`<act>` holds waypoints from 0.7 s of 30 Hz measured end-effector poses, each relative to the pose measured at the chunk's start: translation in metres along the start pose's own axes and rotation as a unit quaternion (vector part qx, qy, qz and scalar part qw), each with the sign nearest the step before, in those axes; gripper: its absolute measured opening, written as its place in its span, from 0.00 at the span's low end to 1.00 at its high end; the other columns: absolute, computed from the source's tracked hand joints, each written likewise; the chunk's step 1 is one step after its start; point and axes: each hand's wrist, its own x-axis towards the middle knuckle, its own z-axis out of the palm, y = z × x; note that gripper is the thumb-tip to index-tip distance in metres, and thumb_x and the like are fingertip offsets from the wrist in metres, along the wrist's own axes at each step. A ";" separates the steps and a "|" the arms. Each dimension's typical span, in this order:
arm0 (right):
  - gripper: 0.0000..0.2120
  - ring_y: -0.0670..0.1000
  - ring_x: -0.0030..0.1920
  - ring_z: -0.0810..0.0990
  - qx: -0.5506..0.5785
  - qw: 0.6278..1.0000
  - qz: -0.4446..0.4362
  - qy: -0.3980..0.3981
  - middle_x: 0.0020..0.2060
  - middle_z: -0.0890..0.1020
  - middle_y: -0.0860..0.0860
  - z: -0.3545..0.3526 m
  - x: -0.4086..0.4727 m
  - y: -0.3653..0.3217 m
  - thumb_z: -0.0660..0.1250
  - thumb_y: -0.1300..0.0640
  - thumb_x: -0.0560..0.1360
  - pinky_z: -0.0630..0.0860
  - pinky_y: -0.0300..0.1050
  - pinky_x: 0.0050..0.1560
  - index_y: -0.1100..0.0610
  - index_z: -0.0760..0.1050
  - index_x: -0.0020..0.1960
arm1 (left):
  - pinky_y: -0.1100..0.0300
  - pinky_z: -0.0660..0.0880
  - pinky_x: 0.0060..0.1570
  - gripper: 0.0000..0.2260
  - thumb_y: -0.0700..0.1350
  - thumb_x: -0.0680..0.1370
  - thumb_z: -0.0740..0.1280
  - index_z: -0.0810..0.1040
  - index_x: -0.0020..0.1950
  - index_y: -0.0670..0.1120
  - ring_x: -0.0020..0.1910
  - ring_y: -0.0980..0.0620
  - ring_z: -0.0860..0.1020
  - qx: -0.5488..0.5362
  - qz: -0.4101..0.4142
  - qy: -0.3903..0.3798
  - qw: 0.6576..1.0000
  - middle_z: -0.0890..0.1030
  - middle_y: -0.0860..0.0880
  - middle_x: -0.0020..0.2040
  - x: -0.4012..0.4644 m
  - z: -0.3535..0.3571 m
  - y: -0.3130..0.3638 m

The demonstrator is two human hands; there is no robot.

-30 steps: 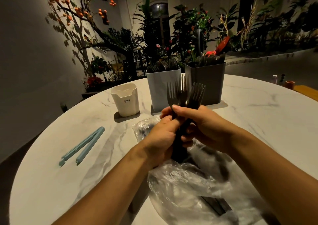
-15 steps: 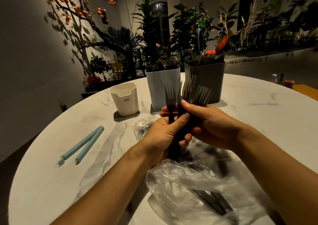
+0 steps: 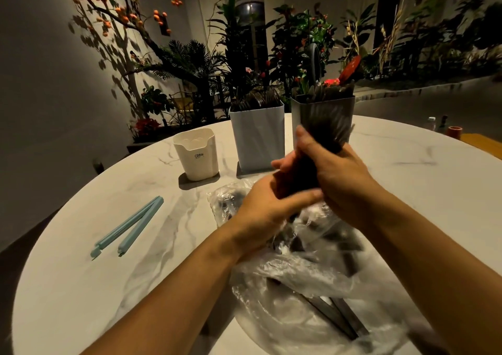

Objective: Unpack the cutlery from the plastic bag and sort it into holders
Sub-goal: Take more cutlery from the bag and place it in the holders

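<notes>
Marble-patterned round surface [image 3: 407, 180] under dim light: both hands clench a blurred bundle of dark forks [image 3: 326, 131] above the clear plastic bag [image 3: 285, 286], right grip [image 3: 342, 180] high, left grip [image 3: 269, 208] below. Behind stand a white holder [image 3: 258, 134], a grey holder [image 3: 307, 110] and a cream cup [image 3: 197, 155]; blue clip [image 3: 130, 227] lies left.

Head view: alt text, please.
Both hands, left and right, grip a blurred bundle of dark forks above a clear plastic bag on a marble table, before three holders.
</notes>
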 end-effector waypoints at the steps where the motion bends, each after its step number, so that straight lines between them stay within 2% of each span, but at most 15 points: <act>1: 0.17 0.53 0.36 0.83 0.026 0.999 -0.025 0.020 0.32 0.80 0.56 -0.002 0.002 -0.002 0.66 0.48 0.76 0.81 0.42 0.40 0.62 0.76 0.41 | 0.52 0.74 0.54 0.17 0.53 0.73 0.72 0.80 0.58 0.47 0.57 0.46 0.80 -0.037 -0.001 0.032 0.999 0.84 0.44 0.56 0.002 0.000 -0.001; 3: 0.16 0.48 0.28 0.74 0.031 0.998 -0.034 0.034 0.26 0.73 0.50 -0.006 0.004 -0.003 0.66 0.49 0.78 0.76 0.41 0.35 0.59 0.73 0.39 | 0.52 0.75 0.61 0.24 0.59 0.74 0.64 0.77 0.60 0.42 0.63 0.41 0.79 -0.128 -0.024 0.106 0.986 0.82 0.41 0.58 0.006 -0.002 -0.001; 5: 0.14 0.45 0.27 0.72 0.003 1.000 -0.022 0.006 0.25 0.72 0.47 -0.008 0.003 0.003 0.66 0.50 0.78 0.73 0.39 0.33 0.59 0.72 0.39 | 0.51 0.74 0.66 0.29 0.63 0.76 0.61 0.76 0.62 0.40 0.64 0.42 0.78 -0.135 -0.021 0.137 0.981 0.82 0.40 0.60 0.007 -0.002 -0.003; 9: 0.09 0.50 0.35 0.83 -0.104 0.990 -0.012 -0.091 0.33 0.83 0.49 0.001 -0.007 0.028 0.69 0.52 0.75 0.79 0.40 0.37 0.58 0.79 0.45 | 0.51 0.70 0.68 0.30 0.68 0.77 0.50 0.77 0.63 0.49 0.63 0.55 0.79 -0.090 0.010 0.081 0.993 0.83 0.49 0.61 0.005 0.002 -0.007; 12: 0.15 0.56 0.35 0.79 -0.121 0.990 -0.013 -0.077 0.35 0.81 0.56 0.005 -0.012 0.034 0.66 0.49 0.78 0.76 0.47 0.38 0.61 0.79 0.47 | 0.54 0.70 0.67 0.28 0.68 0.79 0.48 0.77 0.64 0.53 0.63 0.57 0.79 -0.090 0.018 0.068 0.993 0.83 0.51 0.62 0.002 0.003 -0.006; 14: 0.15 0.53 0.33 0.75 -0.110 0.993 0.005 -0.047 0.31 0.76 0.55 0.005 -0.011 0.035 0.65 0.50 0.80 0.71 0.48 0.35 0.62 0.76 0.44 | 0.56 0.73 0.64 0.24 0.67 0.80 0.51 0.77 0.63 0.54 0.63 0.56 0.79 -0.075 0.027 0.051 0.996 0.83 0.51 0.61 0.001 0.005 -0.007; 15: 0.14 0.53 0.32 0.73 -0.108 0.993 0.018 -0.040 0.30 0.74 0.54 0.006 -0.010 0.035 0.65 0.51 0.80 0.70 0.48 0.34 0.61 0.75 0.43 | 0.58 0.76 0.60 0.22 0.66 0.79 0.57 0.77 0.62 0.53 0.61 0.56 0.80 -0.063 0.027 0.052 0.996 0.83 0.50 0.60 0.001 0.007 -0.007; 16: 0.13 0.55 0.33 0.72 -0.108 0.993 0.025 -0.037 0.30 0.74 0.55 0.008 -0.009 0.036 0.66 0.51 0.80 0.69 0.48 0.34 0.61 0.75 0.43 | 0.61 0.78 0.54 0.20 0.63 0.77 0.65 0.76 0.63 0.52 0.59 0.55 0.81 -0.047 0.029 0.061 0.997 0.83 0.49 0.58 0.001 0.008 -0.006; 18: 0.11 0.63 0.37 0.76 -0.116 0.992 0.030 -0.042 0.35 0.77 0.63 0.013 -0.005 0.039 0.66 0.50 0.78 0.73 0.51 0.37 0.59 0.78 0.46 | 0.66 0.79 0.46 0.26 0.56 0.70 0.76 0.73 0.65 0.52 0.56 0.57 0.81 0.006 0.045 0.096 0.994 0.82 0.51 0.57 0.004 0.010 0.000; 19: 0.10 0.61 0.39 0.77 -0.117 0.992 0.037 -0.043 0.37 0.77 0.64 0.014 -0.004 0.039 0.66 0.50 0.79 0.74 0.47 0.38 0.56 0.79 0.47 | 0.69 0.78 0.45 0.30 0.55 0.66 0.77 0.72 0.65 0.52 0.55 0.60 0.80 0.034 0.056 0.114 0.991 0.81 0.54 0.56 0.007 0.010 0.003; 21: 0.04 0.47 0.33 0.78 -0.102 0.990 0.077 -0.053 0.35 0.73 0.57 0.015 -0.004 0.039 0.61 0.55 0.83 0.71 0.33 0.31 0.54 0.73 0.53 | 0.74 0.76 0.46 0.29 0.55 0.65 0.77 0.74 0.64 0.50 0.52 0.67 0.79 0.081 0.063 0.151 0.983 0.81 0.59 0.52 0.011 0.009 0.013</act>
